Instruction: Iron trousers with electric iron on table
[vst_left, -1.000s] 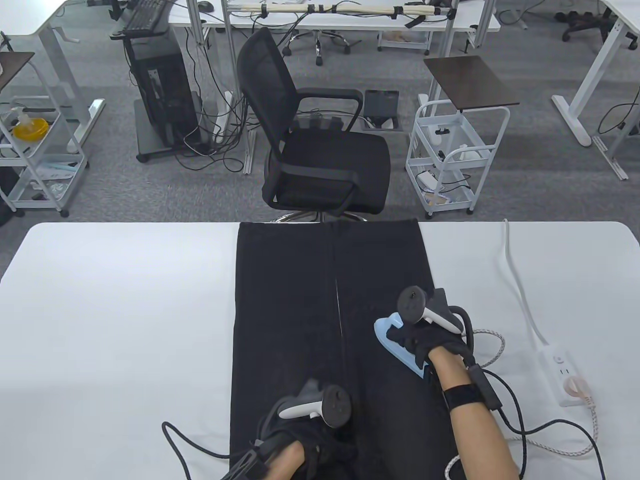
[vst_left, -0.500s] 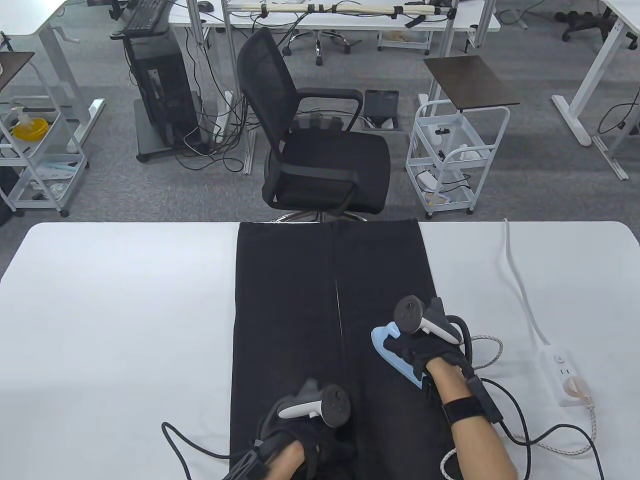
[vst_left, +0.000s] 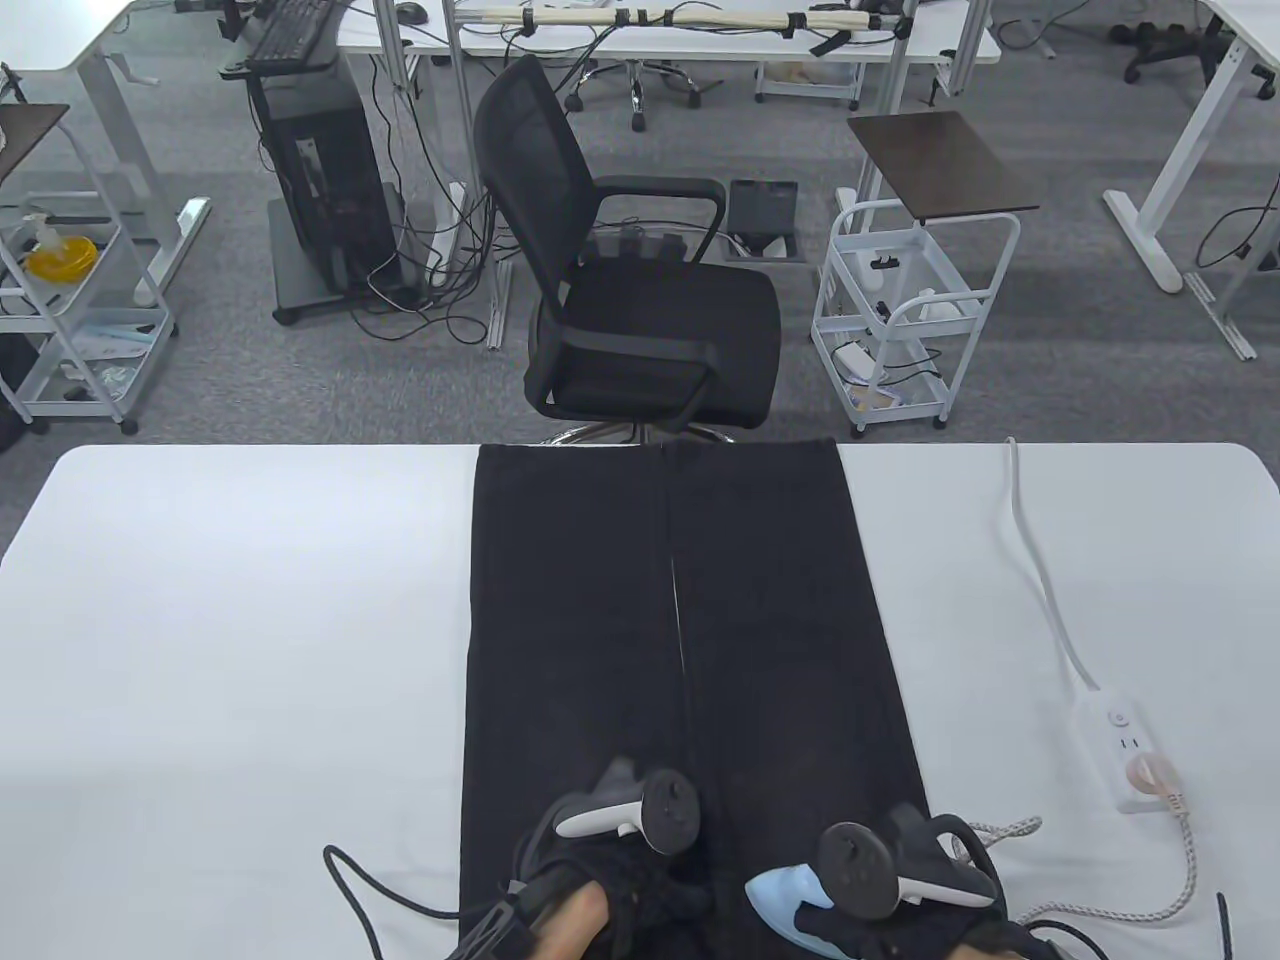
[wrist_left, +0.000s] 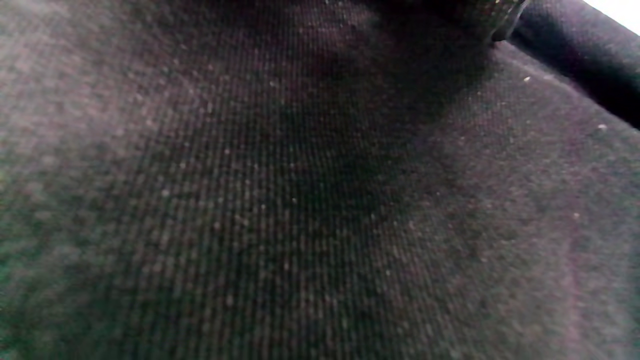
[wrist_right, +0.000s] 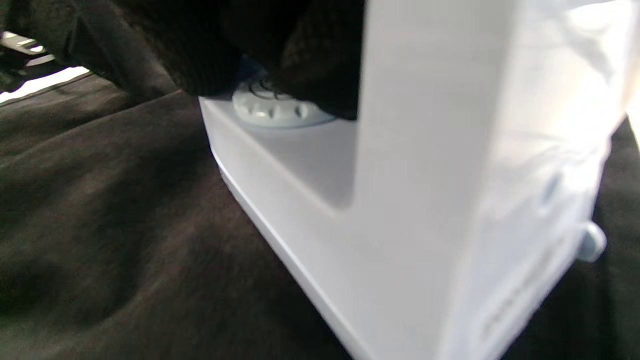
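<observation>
Cut off at 6 o'clock in the table view: right hand (vst_left: 900, 925), iron (vst_left: 785, 900), left hand (vst_left: 610, 890). Hidden under the tracker: left fingers. Blurred throughout: trousers (wrist_left: 300, 200) weave in the left wrist view.

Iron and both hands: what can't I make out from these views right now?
- Right hand: table view, fingers under its tracker and cut by the bottom edge.
- Iron: soleplate contact with trousers unseen; the right wrist view is blurred, too close.
- Left hand: fingers blend into the black fabric; the left wrist view shows only cloth.
</observation>
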